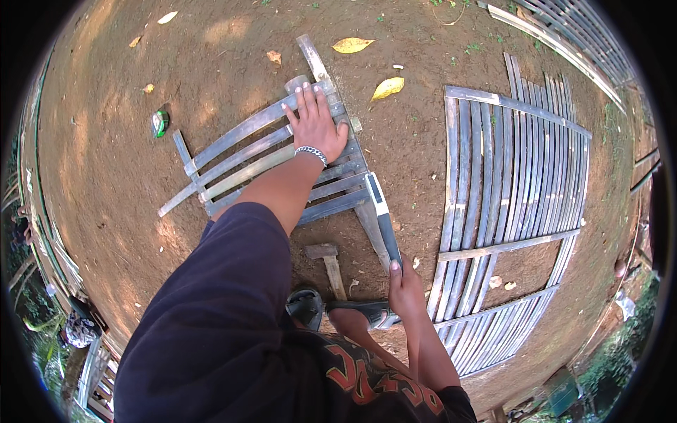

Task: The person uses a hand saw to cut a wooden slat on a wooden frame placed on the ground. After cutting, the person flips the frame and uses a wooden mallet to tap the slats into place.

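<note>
Small panel of grey bamboo slats (pixel 282 158), lying flat on bare brown soil (pixel 106 141) at upper centre of the frame. The left hand (pixel 315 123), fingers spread and palm down, presses on the panel's upper right end beside its cross-bar (pixel 338 120). The right hand (pixel 405 285), at lower centre, is clamped around the handle of a long knife (pixel 382 218), whose blade lies along the panel's right edge. A hammer (pixel 328 262) rests on the soil just below the panel. A larger slat panel (pixel 515 204) fills the right of the frame; yellow leaves (pixel 370 67) lie above.
</note>
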### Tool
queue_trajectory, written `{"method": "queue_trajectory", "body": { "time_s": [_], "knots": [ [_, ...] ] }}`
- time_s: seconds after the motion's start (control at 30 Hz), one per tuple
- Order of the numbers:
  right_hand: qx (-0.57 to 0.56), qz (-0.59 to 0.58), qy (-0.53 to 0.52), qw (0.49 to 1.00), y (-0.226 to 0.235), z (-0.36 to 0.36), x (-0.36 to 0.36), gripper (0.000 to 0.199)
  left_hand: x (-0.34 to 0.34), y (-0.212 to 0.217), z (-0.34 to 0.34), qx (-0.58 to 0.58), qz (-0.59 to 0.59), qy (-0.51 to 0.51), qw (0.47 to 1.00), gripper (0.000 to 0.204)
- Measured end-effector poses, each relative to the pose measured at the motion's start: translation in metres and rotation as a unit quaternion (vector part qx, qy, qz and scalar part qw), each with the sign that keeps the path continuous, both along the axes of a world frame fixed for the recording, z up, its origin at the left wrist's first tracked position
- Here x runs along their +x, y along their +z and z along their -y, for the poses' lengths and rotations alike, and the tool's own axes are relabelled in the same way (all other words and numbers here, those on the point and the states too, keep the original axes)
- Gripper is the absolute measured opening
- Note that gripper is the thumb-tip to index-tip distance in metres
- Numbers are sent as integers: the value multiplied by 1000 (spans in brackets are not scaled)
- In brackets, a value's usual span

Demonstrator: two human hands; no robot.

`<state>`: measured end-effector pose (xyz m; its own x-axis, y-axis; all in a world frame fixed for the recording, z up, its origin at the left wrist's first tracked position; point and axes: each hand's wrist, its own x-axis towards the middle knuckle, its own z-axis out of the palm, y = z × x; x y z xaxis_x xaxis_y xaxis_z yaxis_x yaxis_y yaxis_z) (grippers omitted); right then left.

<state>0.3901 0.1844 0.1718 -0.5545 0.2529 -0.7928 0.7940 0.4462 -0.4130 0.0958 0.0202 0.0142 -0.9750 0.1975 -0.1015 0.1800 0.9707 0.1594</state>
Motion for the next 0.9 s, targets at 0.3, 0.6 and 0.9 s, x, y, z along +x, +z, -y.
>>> {"method": "queue_trajectory", "body": {
  "time_s": [0.3,0.6,0.9],
  "knots": [
    [35,-1,43,998,-12,-10,-15,48,0,6,2,-6,12,-2,1000,95],
    [34,-33,50,998,-9,-17,-18,43,1,8,0,1,16,-1,1000,97],
    [64,-33,70,995,-22,-19,-14,44,0,10,-2,8,22,2,1000,98]
  ]
}}
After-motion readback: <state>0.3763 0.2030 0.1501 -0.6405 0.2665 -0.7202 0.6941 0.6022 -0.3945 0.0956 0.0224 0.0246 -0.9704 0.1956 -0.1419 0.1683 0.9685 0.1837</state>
